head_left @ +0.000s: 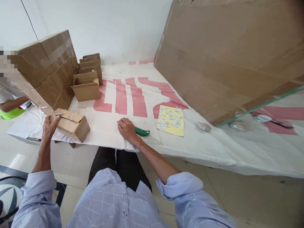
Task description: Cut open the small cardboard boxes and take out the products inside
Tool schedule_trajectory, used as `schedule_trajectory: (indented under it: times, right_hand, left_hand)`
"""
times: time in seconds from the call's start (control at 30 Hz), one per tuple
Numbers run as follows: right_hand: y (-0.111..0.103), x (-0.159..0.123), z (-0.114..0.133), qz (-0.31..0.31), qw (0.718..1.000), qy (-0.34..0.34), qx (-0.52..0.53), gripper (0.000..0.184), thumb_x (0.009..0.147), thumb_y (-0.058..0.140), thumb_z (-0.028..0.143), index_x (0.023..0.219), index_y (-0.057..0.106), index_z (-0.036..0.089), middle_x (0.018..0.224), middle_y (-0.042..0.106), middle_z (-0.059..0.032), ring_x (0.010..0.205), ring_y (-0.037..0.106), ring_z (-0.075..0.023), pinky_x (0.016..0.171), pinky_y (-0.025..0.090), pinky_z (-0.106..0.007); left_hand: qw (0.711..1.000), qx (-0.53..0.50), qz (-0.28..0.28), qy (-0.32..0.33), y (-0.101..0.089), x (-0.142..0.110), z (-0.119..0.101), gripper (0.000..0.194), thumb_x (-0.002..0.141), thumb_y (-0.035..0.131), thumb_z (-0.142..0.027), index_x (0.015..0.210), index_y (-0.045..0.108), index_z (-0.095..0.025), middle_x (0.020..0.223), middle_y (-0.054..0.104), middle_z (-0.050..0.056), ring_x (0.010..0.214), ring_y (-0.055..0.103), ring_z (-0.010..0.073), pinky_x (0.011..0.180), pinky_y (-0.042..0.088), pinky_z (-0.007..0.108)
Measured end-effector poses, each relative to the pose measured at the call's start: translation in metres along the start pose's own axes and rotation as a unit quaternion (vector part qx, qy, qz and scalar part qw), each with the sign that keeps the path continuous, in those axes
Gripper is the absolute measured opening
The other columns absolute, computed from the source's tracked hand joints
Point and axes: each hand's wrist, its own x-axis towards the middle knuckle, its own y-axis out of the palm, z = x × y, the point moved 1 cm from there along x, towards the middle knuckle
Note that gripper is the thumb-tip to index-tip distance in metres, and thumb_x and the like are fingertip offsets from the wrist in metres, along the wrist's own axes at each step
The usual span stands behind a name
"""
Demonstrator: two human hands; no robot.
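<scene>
At the left, a small closed cardboard box (73,124) with dark handwriting on its top lies near the table's front edge. My left hand (50,124) grips its left end, thumb on top and the other fingers partly hidden. My right hand (128,129) rests palm down on the white tablecloth (106,126), its fingers slightly bent and nothing seen in them. Just beside that wrist is a green handle (142,131); whatever it belongs to is hidden behind the hand. Farther right lies a yellow sheet (170,121) bearing several small whitish pieces.
Several open small boxes (85,91) stand in a row behind, next to stacked large cartons (51,68). A big cardboard panel (223,60) leans over the right side. Clear tape rolls (203,127) lie beneath it. Another person's arm (14,104) shows at far left by a green basin (11,114).
</scene>
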Motion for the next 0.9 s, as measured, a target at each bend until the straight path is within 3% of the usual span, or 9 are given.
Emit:
schedule_trajectory:
  times: [0.1, 0.2, 0.3, 0.4, 0.47, 0.6, 0.73, 0.9]
  right_hand:
    - [-0.002, -0.002, 0.012, -0.021, 0.999, -0.003, 0.042, 0.029, 0.101, 0.055, 0.012, 0.114, 0.080, 0.019, 0.120, 0.076, -0.0154, 0.114, 0.065, -0.0314, 0.100, 0.053, -0.045]
    - [-0.004, -0.006, 0.028, -0.055, 0.990, -0.018, 0.128, 0.030, 0.102, 0.056, 0.016, 0.119, 0.080, 0.021, 0.120, 0.077, -0.0137, 0.115, 0.069, -0.0302, 0.104, 0.057, -0.045]
    - [-0.007, -0.011, 0.038, -0.076, 0.972, -0.003, 0.221, 0.033, 0.102, 0.054, 0.019, 0.124, 0.078, 0.022, 0.119, 0.079, -0.0117, 0.110, 0.074, -0.0281, 0.099, 0.061, -0.043]
    - [-0.015, -0.019, 0.036, -0.077, 0.965, 0.024, 0.250, 0.034, 0.102, 0.051, 0.020, 0.125, 0.077, 0.024, 0.114, 0.080, -0.0093, 0.101, 0.076, -0.0263, 0.088, 0.064, -0.040]
    - [-0.025, -0.026, 0.027, -0.076, 0.969, 0.017, 0.233, 0.032, 0.102, 0.053, 0.022, 0.123, 0.077, 0.023, 0.114, 0.079, -0.0095, 0.102, 0.076, -0.0268, 0.090, 0.064, -0.041]
    - [-0.052, -0.044, -0.008, -0.077, 0.988, 0.005, 0.134, 0.028, 0.101, 0.057, 0.022, 0.120, 0.078, 0.021, 0.122, 0.077, -0.0143, 0.116, 0.072, -0.0308, 0.106, 0.059, -0.047]
    - [-0.077, -0.059, -0.050, -0.024, 0.998, 0.033, -0.052, 0.029, 0.101, 0.063, 0.025, 0.126, 0.078, 0.020, 0.130, 0.073, -0.0179, 0.120, 0.067, -0.0347, 0.099, 0.057, -0.048]
    - [-0.082, -0.069, -0.072, 0.064, 0.989, 0.029, -0.132, 0.027, 0.103, 0.068, 0.032, 0.125, 0.077, 0.021, 0.121, 0.074, -0.0168, 0.110, 0.067, -0.0344, 0.089, 0.054, -0.044]
  left_hand:
    - [1.000, 0.016, -0.008, -0.021, 0.014, -0.020, -0.015, 0.064, 0.094, 0.066, -0.068, 0.135, 0.066, -0.019, 0.134, 0.075, 0.022, 0.137, 0.066, 0.0463, 0.118, 0.053, 0.061]
    - [0.999, 0.001, 0.025, 0.040, 0.032, -0.046, -0.031, 0.057, 0.098, 0.058, -0.067, 0.132, 0.067, -0.021, 0.132, 0.077, 0.020, 0.133, 0.069, 0.0454, 0.117, 0.052, 0.060]
    - [0.990, -0.062, 0.077, 0.103, 0.051, -0.070, -0.042, 0.060, 0.098, 0.056, -0.068, 0.133, 0.068, -0.021, 0.134, 0.077, 0.020, 0.120, 0.073, 0.0420, 0.109, 0.056, 0.057]
    - [0.976, -0.142, 0.118, 0.115, 0.066, -0.081, -0.045, 0.070, 0.094, 0.061, -0.073, 0.140, 0.065, -0.020, 0.138, 0.075, 0.019, 0.101, 0.075, 0.0349, 0.094, 0.061, 0.052]
    - [0.966, -0.192, 0.129, 0.116, 0.074, -0.081, -0.042, 0.076, 0.090, 0.069, -0.075, 0.142, 0.062, -0.021, 0.143, 0.073, 0.020, 0.101, 0.075, 0.0330, 0.088, 0.062, 0.049]
    - [0.927, -0.297, 0.176, 0.150, 0.086, -0.070, -0.038, 0.078, 0.080, 0.085, -0.072, 0.137, 0.059, -0.026, 0.152, 0.067, 0.018, 0.133, 0.070, 0.0381, 0.090, 0.065, 0.044]
    - [0.880, -0.378, 0.231, 0.175, 0.095, -0.053, -0.043, 0.095, 0.064, 0.098, -0.074, 0.136, 0.057, -0.029, 0.156, 0.066, 0.017, 0.147, 0.063, 0.0414, 0.101, 0.064, 0.047]
    - [0.867, -0.384, 0.262, 0.178, 0.106, -0.035, -0.059, 0.106, 0.050, 0.105, -0.075, 0.133, 0.060, -0.027, 0.148, 0.071, 0.016, 0.146, 0.064, 0.0427, 0.116, 0.058, 0.054]
